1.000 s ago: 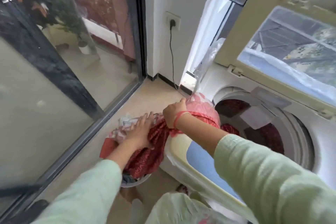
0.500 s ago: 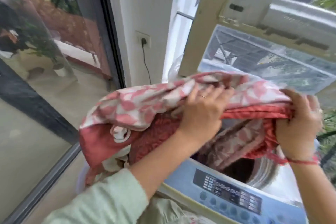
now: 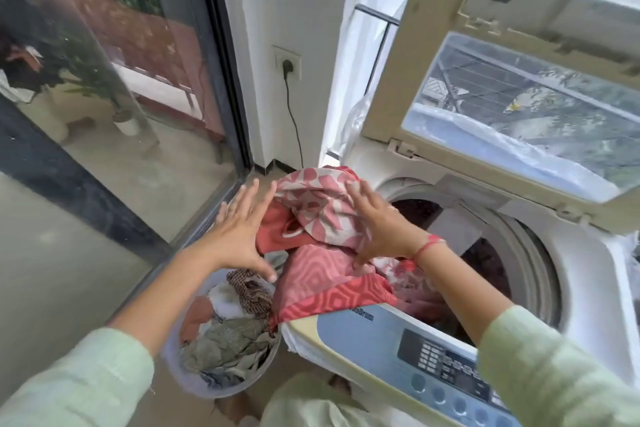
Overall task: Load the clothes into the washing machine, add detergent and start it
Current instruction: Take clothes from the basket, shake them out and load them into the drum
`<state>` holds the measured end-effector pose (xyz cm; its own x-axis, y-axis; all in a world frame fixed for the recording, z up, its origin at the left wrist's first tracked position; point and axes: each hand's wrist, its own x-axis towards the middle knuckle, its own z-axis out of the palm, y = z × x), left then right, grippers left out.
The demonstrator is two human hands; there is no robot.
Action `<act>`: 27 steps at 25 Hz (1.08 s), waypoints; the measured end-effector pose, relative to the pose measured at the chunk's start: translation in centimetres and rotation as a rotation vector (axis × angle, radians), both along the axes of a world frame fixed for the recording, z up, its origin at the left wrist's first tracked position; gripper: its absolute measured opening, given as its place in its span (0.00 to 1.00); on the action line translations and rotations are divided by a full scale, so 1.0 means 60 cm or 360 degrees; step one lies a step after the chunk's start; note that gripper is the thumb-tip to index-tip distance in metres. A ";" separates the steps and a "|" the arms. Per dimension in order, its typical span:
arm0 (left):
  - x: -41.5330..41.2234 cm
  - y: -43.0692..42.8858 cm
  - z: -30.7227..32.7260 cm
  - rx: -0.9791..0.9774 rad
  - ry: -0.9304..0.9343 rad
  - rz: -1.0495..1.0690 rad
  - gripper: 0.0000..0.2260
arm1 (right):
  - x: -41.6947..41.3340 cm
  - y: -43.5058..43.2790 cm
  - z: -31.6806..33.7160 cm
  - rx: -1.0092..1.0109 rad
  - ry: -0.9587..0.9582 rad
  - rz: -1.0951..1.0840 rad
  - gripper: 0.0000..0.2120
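**Clerk:** Head view. Where is the machine, and what state is it in?

**Inspector:** The washing machine (image 3: 599, 274) stands at right with its lid (image 3: 391, 87) raised and its drum (image 3: 519, 253) exposed. Dark red fabric lies inside the drum. The control panel (image 3: 446, 366) runs along the near edge.

**Clerk:** Where is the load?

**Inspector:** A red patterned cloth (image 3: 322, 218) is heaped on the machine's left rim. Part of it lies over the drum opening and part hangs over the front left corner. A laundry basket (image 3: 221, 390) sits on the floor just beside the machine, under that corner. More clothes (image 3: 228, 333) lie in it.

**Clerk:** And the hands?

**Inspector:** The right hand (image 3: 377, 225) lies flat on top of the cloth with its fingers spread wide, gripping nothing. The left hand (image 3: 239, 236) is also spread wide with straight fingers, at the cloth's left edge above the basket. Motion blur means I cannot confirm whether it touches the cloth.

**Clerk:** What about the surroundings?

**Inspector:** A wall socket (image 3: 286, 61) with a cord (image 3: 294, 121) plugged in is behind the machine. A glass door (image 3: 86, 149) is at left.
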<state>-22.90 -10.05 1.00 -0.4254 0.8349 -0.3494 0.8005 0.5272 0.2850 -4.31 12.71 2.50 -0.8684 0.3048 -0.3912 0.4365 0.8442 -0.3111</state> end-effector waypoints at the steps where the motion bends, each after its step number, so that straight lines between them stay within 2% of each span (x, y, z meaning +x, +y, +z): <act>1: -0.014 -0.011 -0.027 -0.0118 -0.0011 -0.0057 0.69 | -0.025 -0.011 -0.021 0.0087 -0.0106 0.0064 0.69; 3: -0.004 -0.007 -0.071 -0.0092 -0.0117 -0.0148 0.67 | -0.054 -0.038 -0.044 0.0271 0.0014 0.0074 0.67; 6: 0.025 0.036 -0.104 0.0240 -0.0193 -0.0129 0.58 | -0.033 -0.048 -0.057 0.0404 0.0487 -0.0138 0.41; 8: 0.025 0.062 -0.100 0.0360 -0.0148 -0.0133 0.54 | -0.014 -0.063 -0.060 0.0427 0.0700 -0.0209 0.30; 10: 0.032 0.070 -0.085 0.0474 -0.0061 -0.0118 0.47 | -0.001 -0.069 -0.046 0.0282 0.0856 -0.0235 0.24; 12: 0.050 0.073 -0.056 0.0701 0.0080 -0.0025 0.36 | 0.017 -0.055 -0.006 0.0258 0.0992 -0.0276 0.18; 14: 0.077 0.088 -0.014 0.1180 0.0309 0.0079 0.23 | 0.053 -0.022 0.054 0.0442 0.1218 -0.0355 0.15; 16: 0.128 0.137 0.037 0.1580 0.0531 -0.0013 0.16 | 0.122 0.032 0.122 0.0712 0.1459 -0.0548 0.15; 19: 0.242 0.243 0.087 0.1716 0.0541 -0.0426 0.12 | 0.262 0.113 0.192 0.1216 0.1621 -0.1000 0.11; 21: 0.311 0.307 0.066 0.1504 0.0629 -0.0627 0.18 | 0.325 0.138 0.179 0.1471 0.1438 -0.1077 0.13; 22: 0.329 0.327 0.045 0.1198 0.0653 -0.0717 0.22 | 0.341 0.137 0.161 0.1461 0.1182 -0.0962 0.17; 23: 0.337 0.345 0.025 0.0761 0.0613 -0.0792 0.23 | 0.350 0.135 0.129 0.1245 0.0793 -0.0756 0.21; 25: 0.340 0.359 -0.024 -0.0334 0.0456 -0.0912 0.19 | 0.357 0.134 0.061 0.0371 -0.0369 -0.0378 0.21; 26: 0.338 0.360 -0.045 -0.0743 0.0392 -0.0981 0.19 | 0.362 0.136 0.024 -0.0023 -0.0839 -0.0381 0.19; 27: 0.334 0.359 -0.063 -0.1023 0.0374 -0.1056 0.22 | 0.367 0.137 -0.009 -0.0257 -0.1039 -0.0411 0.16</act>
